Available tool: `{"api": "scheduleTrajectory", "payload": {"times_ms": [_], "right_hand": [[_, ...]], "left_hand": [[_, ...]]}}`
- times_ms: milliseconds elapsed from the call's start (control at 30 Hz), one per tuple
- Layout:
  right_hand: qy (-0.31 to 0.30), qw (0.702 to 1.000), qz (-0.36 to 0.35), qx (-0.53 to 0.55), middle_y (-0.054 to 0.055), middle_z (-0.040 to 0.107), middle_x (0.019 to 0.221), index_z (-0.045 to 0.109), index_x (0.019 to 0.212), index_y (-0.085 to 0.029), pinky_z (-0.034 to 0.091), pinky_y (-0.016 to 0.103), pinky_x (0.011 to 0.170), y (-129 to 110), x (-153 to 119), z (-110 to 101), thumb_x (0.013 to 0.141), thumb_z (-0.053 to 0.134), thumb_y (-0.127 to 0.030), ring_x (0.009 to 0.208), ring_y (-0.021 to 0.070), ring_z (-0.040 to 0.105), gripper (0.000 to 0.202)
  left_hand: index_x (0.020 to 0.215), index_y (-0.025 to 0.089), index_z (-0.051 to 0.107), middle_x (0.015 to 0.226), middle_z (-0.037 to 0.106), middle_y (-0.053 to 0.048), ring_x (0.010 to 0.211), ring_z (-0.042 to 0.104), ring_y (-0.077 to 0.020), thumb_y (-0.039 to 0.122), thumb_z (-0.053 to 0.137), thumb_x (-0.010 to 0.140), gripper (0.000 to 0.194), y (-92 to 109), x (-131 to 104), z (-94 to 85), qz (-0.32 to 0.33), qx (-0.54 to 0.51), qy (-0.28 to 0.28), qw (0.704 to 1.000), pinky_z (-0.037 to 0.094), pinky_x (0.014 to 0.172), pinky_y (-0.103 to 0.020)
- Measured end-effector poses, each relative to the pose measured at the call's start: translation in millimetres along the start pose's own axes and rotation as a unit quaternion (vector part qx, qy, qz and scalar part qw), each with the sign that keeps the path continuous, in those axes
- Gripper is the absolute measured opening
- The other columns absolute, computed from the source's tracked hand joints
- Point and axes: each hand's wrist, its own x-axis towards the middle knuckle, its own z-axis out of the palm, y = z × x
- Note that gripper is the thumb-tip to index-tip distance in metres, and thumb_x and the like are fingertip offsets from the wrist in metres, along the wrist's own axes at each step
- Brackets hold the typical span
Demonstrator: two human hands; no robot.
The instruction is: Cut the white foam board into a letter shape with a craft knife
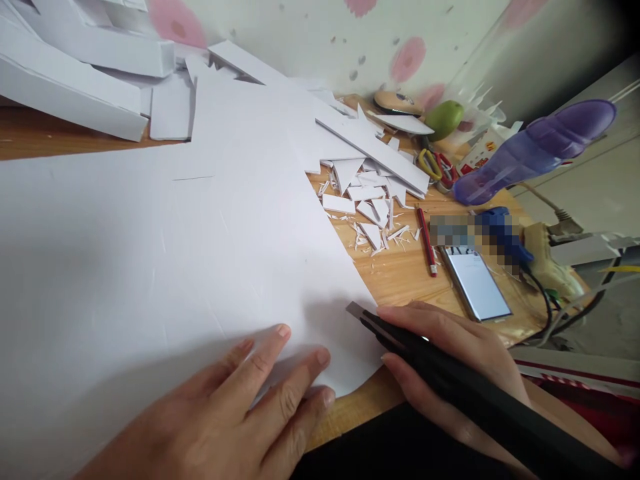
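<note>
A large white board (pixel 240 233) covers the left and middle of the wooden table, with a short dark line and faint score marks on it. My left hand (pixel 235 407) lies on the board near its front edge, fingers spread. My right hand (pixel 450 360) grips a black utility knife (pixel 440 373) at the lower right. The knife's blade is out and points up and left over the board's right side; whether its tip touches the surface I cannot tell.
White offcuts (pixel 367 193) and shreds litter the table (pixel 400 267) beyond the board. Folded white pieces (pixel 75 73) stand back left. On the right are a red pencil (pixel 427 241), a phone (pixel 477 283), scissors (pixel 437 167), a purple bottle (pixel 535 153), a green fruit (pixel 445 120) and cables.
</note>
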Motion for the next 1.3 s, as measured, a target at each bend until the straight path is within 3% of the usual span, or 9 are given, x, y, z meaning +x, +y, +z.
{"api": "scheduleTrajectory", "payload": {"times_ms": [233,433,733,867,1000,1300], "right_hand": [[0.003,1.000,-0.007,0.002,0.004,0.072,0.094,0.058,0.119,-0.023,0.057,0.023,0.068,-3.7,-1.3,-1.2,0.083,0.063,-0.014,0.077,0.0147,0.070,0.037],[-0.001,1.000,-0.006,-0.015,0.005,0.073,0.093,0.057,0.118,-0.026,0.059,0.030,0.067,-6.8,-8.7,-0.1,0.085,0.062,-0.018,0.077,0.0190,0.071,0.034],[0.012,1.000,0.006,-0.019,0.001,0.073,0.090,0.057,0.115,-0.025,0.057,0.023,0.066,-16.6,-24.7,-1.6,0.083,0.064,-0.015,0.073,0.0145,0.071,0.034],[0.032,0.999,0.025,-0.033,0.002,0.074,0.087,0.058,0.112,-0.024,0.057,0.024,0.062,-22.5,-31.2,0.8,0.082,0.065,-0.016,0.070,0.0156,0.071,0.032],[0.053,0.998,0.035,-0.031,0.002,0.074,0.087,0.058,0.110,-0.024,0.058,0.025,0.062,-27.2,-37.9,5.8,0.081,0.065,-0.018,0.070,0.0162,0.072,0.030],[0.100,0.992,0.068,-0.026,0.002,0.074,0.085,0.061,0.109,-0.023,0.057,0.024,0.062,-40.1,-54.8,21.6,0.081,0.065,-0.018,0.067,0.0155,0.070,0.029]], "left_hand": [[0.131,0.030,0.057,0.143,0.053,0.003,0.132,0.037,-0.0283,0.047,0.049,0.093,0.042,3.8,5.7,-3.3,-0.040,-0.042,-0.020,0.998,0.009,0.114,-0.040],[0.127,0.031,0.059,0.137,0.059,0.005,0.126,0.042,-0.0260,0.051,0.049,0.091,0.042,3.3,11.8,-11.4,-0.044,-0.030,-0.027,0.998,0.021,0.106,-0.039],[0.123,0.034,0.063,0.131,0.063,0.011,0.119,0.050,-0.0235,0.040,0.055,0.088,0.036,4.4,19.5,-21.9,-0.048,-0.010,-0.032,0.998,0.030,0.097,-0.038],[0.123,0.033,0.064,0.132,0.063,0.010,0.117,0.053,-0.0234,0.042,0.060,0.084,0.040,3.1,21.4,-22.7,-0.038,-0.004,-0.036,0.999,0.032,0.097,-0.038],[0.123,0.033,0.064,0.135,0.061,0.008,0.114,0.056,-0.0237,0.034,0.056,0.087,0.037,2.0,22.1,-22.8,-0.041,-0.011,-0.038,0.998,0.036,0.095,-0.038],[0.118,0.031,0.065,0.139,0.058,0.004,0.118,0.052,-0.0272,0.031,0.063,0.083,0.035,1.4,20.4,-24.4,-0.042,-0.027,-0.069,0.996,0.043,0.089,-0.039]]}}
